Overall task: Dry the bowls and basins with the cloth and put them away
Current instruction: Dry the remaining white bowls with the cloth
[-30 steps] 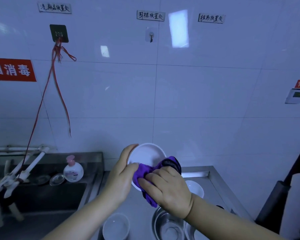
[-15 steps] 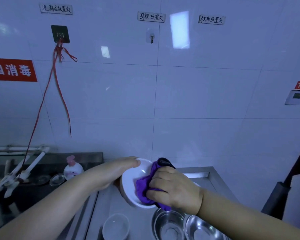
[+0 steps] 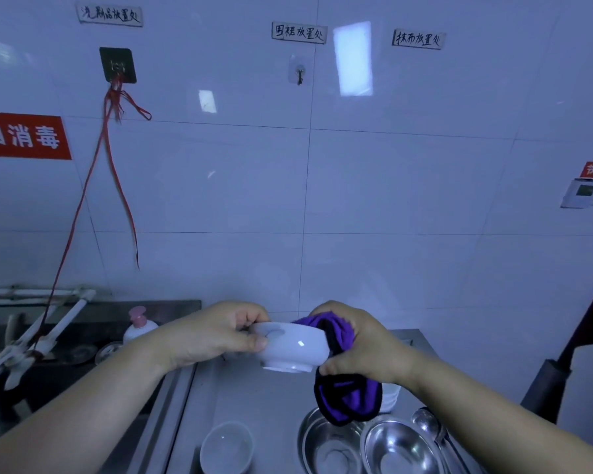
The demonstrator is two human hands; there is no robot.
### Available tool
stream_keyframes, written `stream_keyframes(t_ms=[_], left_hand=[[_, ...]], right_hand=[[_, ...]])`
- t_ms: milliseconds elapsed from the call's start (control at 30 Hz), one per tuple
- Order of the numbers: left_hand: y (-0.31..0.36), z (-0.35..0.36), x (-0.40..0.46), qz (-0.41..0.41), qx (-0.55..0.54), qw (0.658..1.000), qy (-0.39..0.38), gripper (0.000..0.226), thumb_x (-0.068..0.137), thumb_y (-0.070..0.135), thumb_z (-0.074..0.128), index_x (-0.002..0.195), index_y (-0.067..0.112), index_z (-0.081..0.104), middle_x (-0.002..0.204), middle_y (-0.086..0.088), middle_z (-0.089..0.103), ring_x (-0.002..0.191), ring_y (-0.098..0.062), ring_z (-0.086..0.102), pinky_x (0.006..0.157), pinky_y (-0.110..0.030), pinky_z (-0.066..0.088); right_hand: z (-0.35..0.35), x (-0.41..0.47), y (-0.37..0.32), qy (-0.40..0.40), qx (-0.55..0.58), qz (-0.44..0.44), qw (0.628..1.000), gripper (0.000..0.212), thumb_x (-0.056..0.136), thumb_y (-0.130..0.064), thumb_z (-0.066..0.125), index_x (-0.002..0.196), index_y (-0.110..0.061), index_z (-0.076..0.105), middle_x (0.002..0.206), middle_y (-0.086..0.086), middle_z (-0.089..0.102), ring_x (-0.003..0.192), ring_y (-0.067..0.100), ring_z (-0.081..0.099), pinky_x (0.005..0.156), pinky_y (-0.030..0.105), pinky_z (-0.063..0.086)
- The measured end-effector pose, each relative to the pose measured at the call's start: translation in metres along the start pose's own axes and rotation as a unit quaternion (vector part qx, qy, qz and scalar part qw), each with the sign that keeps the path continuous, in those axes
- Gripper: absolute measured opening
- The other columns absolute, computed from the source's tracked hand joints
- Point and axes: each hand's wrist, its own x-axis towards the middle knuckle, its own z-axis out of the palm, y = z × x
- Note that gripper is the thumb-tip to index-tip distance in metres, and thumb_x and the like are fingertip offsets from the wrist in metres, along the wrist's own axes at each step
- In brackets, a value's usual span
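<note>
A white bowl (image 3: 293,347) is held upright above the steel counter (image 3: 254,398). My left hand (image 3: 216,333) pinches its left rim between thumb and fingers. My right hand (image 3: 360,340) grips a purple and black cloth (image 3: 346,395) against the bowl's right side, fingers over the rim and thumb near the foot. Part of the cloth hangs down below the hand. On the counter below stand another white bowl (image 3: 227,447) and two steel basins (image 3: 326,443) (image 3: 399,448).
A spoon (image 3: 428,425) lies right of the basins, and white dishes (image 3: 391,396) sit behind the cloth. A sink (image 3: 69,364) with a pink-capped soap bottle (image 3: 138,328) is at the left. The tiled wall stands close behind; a dark object (image 3: 555,384) leans at the right.
The bowl has turned from facing me on its side to upright. My left hand shifted to pinch the left rim, and the cloth moved from the inside to the right side.
</note>
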Motion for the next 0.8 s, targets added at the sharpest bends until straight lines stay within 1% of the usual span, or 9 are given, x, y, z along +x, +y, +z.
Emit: stream_keyframes(t_ms=[100,200,233,333,400,533,633,700,800], left_hand=[[-0.007,0.008,0.002,0.006,-0.084,0.993,0.080,0.021,0.066,0.036,0.073,0.075,0.018,0.066,0.075,-0.005,0.057,0.072,-0.017,0.050,0.064,-0.024,0.038],[-0.011,0.023,0.006,0.014,-0.191,0.972,0.136,0.003,0.072,0.020,0.067,0.070,0.018,0.068,0.071,-0.001,0.063,0.065,-0.010,0.060,0.057,-0.016,0.048],[-0.011,0.029,0.008,0.017,-0.200,0.968,0.150,0.006,0.073,0.019,0.064,0.070,0.019,0.069,0.070,0.001,0.065,0.064,-0.009,0.061,0.057,-0.016,0.048],[-0.009,0.043,0.012,0.020,-0.218,0.959,0.179,0.025,0.072,0.019,0.061,0.092,0.006,0.068,0.084,-0.011,0.070,0.079,-0.024,0.064,0.072,-0.033,0.051],[-0.005,0.051,0.015,0.020,-0.235,0.955,0.182,0.037,0.073,0.019,0.060,0.105,-0.001,0.063,0.099,-0.022,0.069,0.091,-0.034,0.064,0.085,-0.046,0.046],[0.006,0.061,0.019,0.033,-0.261,0.945,0.195,0.035,0.074,0.014,0.059,0.105,-0.001,0.064,0.104,-0.028,0.067,0.092,-0.034,0.063,0.084,-0.047,0.043],[0.011,0.062,0.021,0.037,-0.281,0.939,0.195,0.035,0.076,0.012,0.058,0.107,-0.001,0.064,0.110,-0.029,0.064,0.097,-0.036,0.063,0.089,-0.052,0.044],[0.013,0.062,0.020,0.039,-0.299,0.933,0.195,0.034,0.076,0.010,0.056,0.107,-0.002,0.064,0.106,-0.028,0.066,0.096,-0.036,0.063,0.090,-0.053,0.045],[0.013,0.064,0.020,0.040,-0.300,0.932,0.200,0.033,0.074,0.006,0.053,0.104,-0.004,0.064,0.102,-0.028,0.066,0.093,-0.038,0.063,0.084,-0.049,0.050]], right_hand=[[0.004,0.003,0.009,0.104,0.064,0.011,0.993,0.059,0.060,0.003,0.078,0.105,-0.031,0.061,0.093,-0.007,0.069,0.085,0.009,0.065,0.078,0.024,0.053],[0.010,0.007,0.014,0.274,0.092,0.004,0.957,0.057,0.070,0.010,0.070,0.101,-0.037,0.062,0.091,-0.012,0.070,0.084,0.009,0.065,0.077,0.021,0.051],[0.012,0.008,0.013,0.306,0.089,-0.003,0.948,0.058,0.072,0.008,0.068,0.100,-0.042,0.061,0.092,-0.015,0.069,0.086,0.007,0.064,0.077,0.019,0.051],[0.025,0.016,0.003,0.291,0.027,-0.044,0.955,0.054,0.075,-0.011,0.067,0.108,-0.054,0.058,0.109,-0.025,0.063,0.105,0.000,0.058,0.090,0.017,0.045],[0.036,0.021,-0.001,0.253,0.018,-0.065,0.965,0.051,0.079,-0.022,0.063,0.125,-0.041,0.054,0.126,-0.022,0.057,0.121,0.004,0.050,0.100,0.020,0.039],[0.047,0.022,-0.002,0.293,0.021,-0.085,0.952,0.054,0.085,-0.045,0.047,0.134,-0.022,0.051,0.136,-0.008,0.051,0.129,0.010,0.043,0.106,0.027,0.036],[0.056,0.019,-0.001,0.320,-0.017,-0.142,0.937,0.055,0.096,-0.055,0.029,0.135,-0.022,0.048,0.142,-0.004,0.044,0.135,0.016,0.035,0.110,0.030,0.030],[0.063,0.018,0.002,0.315,-0.071,-0.186,0.928,0.051,0.100,-0.049,0.023,0.134,-0.022,0.050,0.144,-0.005,0.041,0.136,0.021,0.033,0.111,0.033,0.028],[0.067,0.019,0.006,0.326,-0.133,-0.215,0.911,0.040,0.095,-0.025,0.038,0.129,-0.022,0.058,0.141,-0.007,0.044,0.134,0.022,0.036,0.106,0.046,0.034]])
